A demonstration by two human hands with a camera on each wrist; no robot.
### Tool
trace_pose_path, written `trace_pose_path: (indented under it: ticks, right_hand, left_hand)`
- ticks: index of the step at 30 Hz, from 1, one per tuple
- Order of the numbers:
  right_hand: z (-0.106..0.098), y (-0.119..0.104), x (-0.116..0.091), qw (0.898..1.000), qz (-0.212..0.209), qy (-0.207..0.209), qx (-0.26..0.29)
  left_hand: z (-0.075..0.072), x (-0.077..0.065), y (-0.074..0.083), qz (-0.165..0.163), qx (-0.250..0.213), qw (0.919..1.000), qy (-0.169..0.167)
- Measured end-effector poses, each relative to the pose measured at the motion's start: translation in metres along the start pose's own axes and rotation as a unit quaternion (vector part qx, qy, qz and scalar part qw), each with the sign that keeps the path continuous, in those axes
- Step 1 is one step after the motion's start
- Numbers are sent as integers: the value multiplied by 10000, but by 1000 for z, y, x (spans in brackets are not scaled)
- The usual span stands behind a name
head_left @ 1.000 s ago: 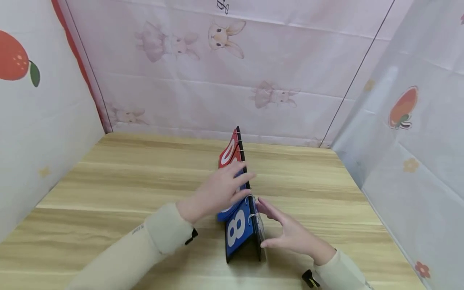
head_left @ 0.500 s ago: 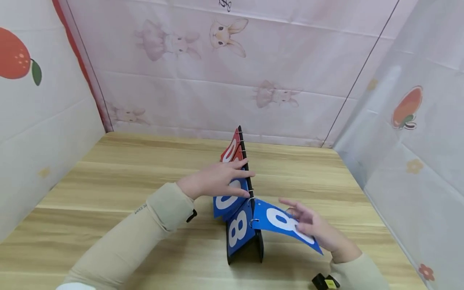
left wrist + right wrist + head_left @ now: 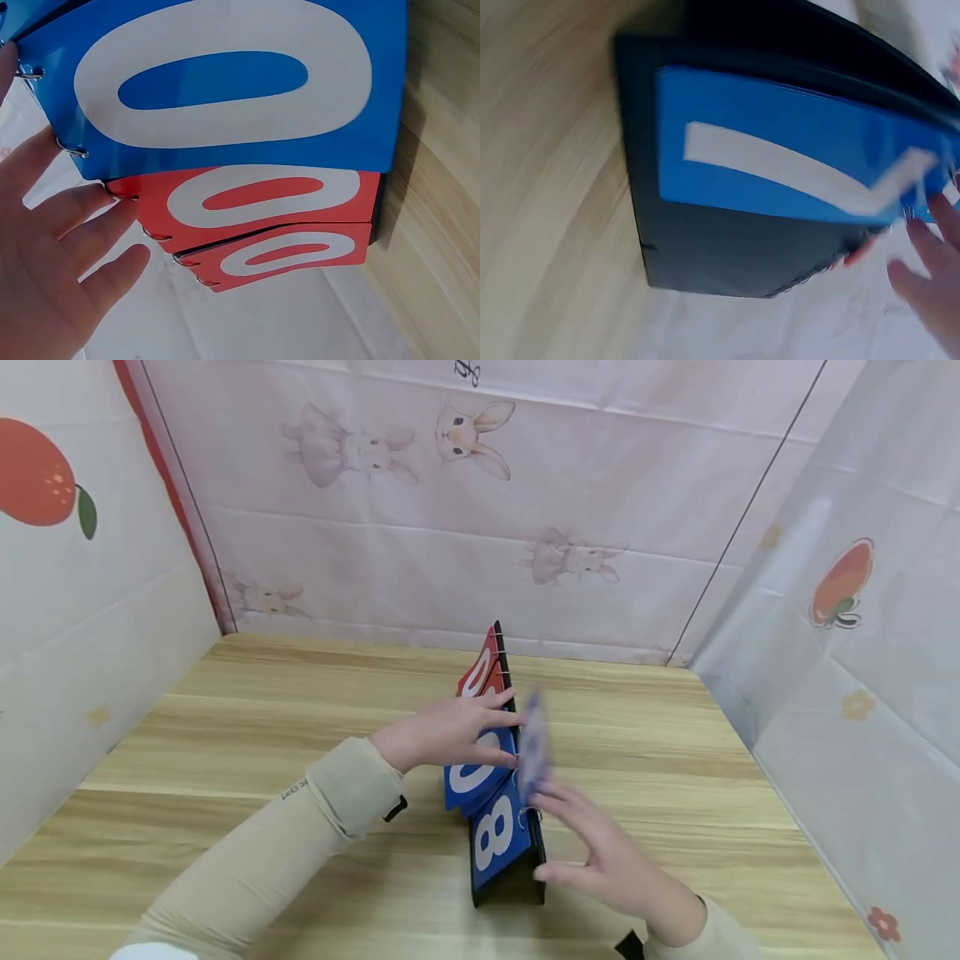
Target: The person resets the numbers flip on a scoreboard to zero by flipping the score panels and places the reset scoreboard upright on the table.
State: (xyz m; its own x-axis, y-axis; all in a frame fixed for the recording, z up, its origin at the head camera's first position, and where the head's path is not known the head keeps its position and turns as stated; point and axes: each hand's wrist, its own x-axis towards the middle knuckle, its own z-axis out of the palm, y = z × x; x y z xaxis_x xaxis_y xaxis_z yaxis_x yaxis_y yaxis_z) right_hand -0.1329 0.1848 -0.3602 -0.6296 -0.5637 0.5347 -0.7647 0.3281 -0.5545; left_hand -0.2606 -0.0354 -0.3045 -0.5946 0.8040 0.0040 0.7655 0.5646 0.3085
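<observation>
A black tent-shaped flip scoreboard [image 3: 507,675] stands on the table with its ridge running away from me. On its left slope hang a blue card with an 8 [image 3: 493,833], a blue 0 card [image 3: 217,79] and two red 0 cards [image 3: 262,193], all on metal rings. My left hand [image 3: 442,735] rests its spread fingers along the ridge. To the right of the board, my right hand [image 3: 611,860] has thumb and fingers apart. A blurred card [image 3: 535,743] stands up by its fingertips. In the right wrist view, a blue card with a white 7-like figure [image 3: 780,165] hangs on the right slope.
The wood-grain table [image 3: 262,718] extends on both sides of the board. A pink rabbit-print cloth [image 3: 375,568] hangs behind, and pale printed cloths stand at the left and right.
A blue 8 card lay across to the right under my right hand half a second ago; now a blurred card stands at the ridge. The right hand has moved left; the left hand stays.
</observation>
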Motion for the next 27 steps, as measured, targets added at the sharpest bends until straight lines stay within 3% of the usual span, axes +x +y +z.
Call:
trace_pose_path:
  ticks: [2, 3, 7, 14, 19, 23, 27]
  right_hand:
    - [8, -4, 6, 9911, -233, 17, -1309]
    - [12, -4, 8, 9848, -319, 12, -1705]
    - [17, -5, 14, 9669, -597, -5, -2483]
    - [16, -4, 20, 9580, -1019, -83, -2678]
    - [16, -5, 21, 9554, -1281, -112, -2657]
    - [17, -8, 23, 9500, -1543, -178, -2710]
    - [18, -8, 25, 9515, -1629, -63, -2609]
  left_hand:
    - [-1, 0, -1, 101, -18, 9999, 19]
    - [-1, 0, -2, 138, 4, 9999, 26]
    - [-1, 3, -6, 252, 254, 9994, -4]
    - [-10, 6, -6, 328, 395, 9984, -249]
    - [-21, 8, -5, 352, 549, 9958, -637]
    - [-30, 11, -7, 250, 371, 9933, -1069]
    - [-31, 15, -4, 285, 792, 9902, -1111]
